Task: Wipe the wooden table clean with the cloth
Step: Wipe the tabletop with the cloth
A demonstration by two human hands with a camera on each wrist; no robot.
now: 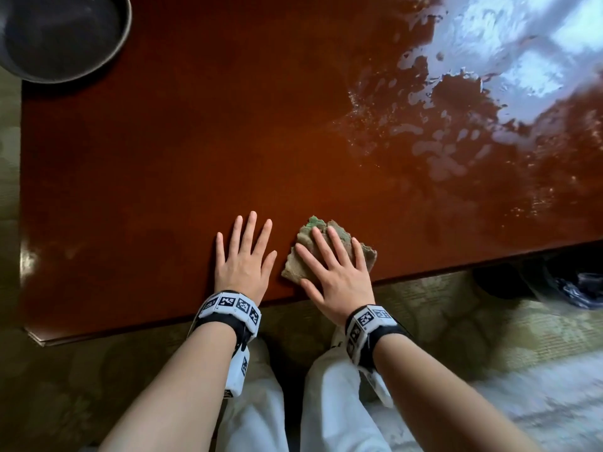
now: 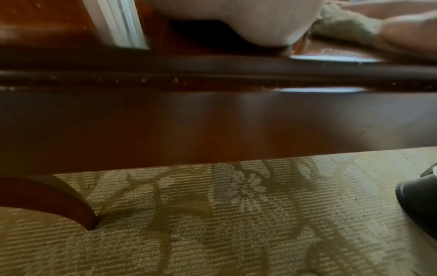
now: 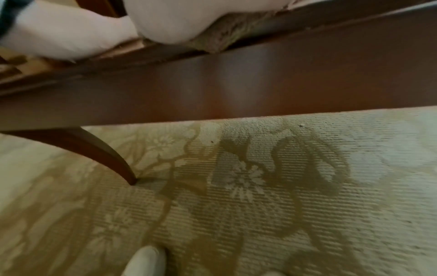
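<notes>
The right hand (image 1: 339,275) is pressing flat-fingered on the crumpled cloth (image 1: 329,249) at the wooden table (image 1: 163,158) near edge; the left hand (image 1: 244,259) is bracing flat beside it. Sweeping firmly toward what are probably wet streaks (image 1: 456,125) suits best.

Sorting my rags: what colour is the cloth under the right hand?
The cloth is dull beige-brown with green patches near its far edge, clearest in the head view.

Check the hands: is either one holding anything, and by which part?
Nothing is gripped. The right hand presses flat on the cloth's middle; the left hand rests on the table.
</notes>
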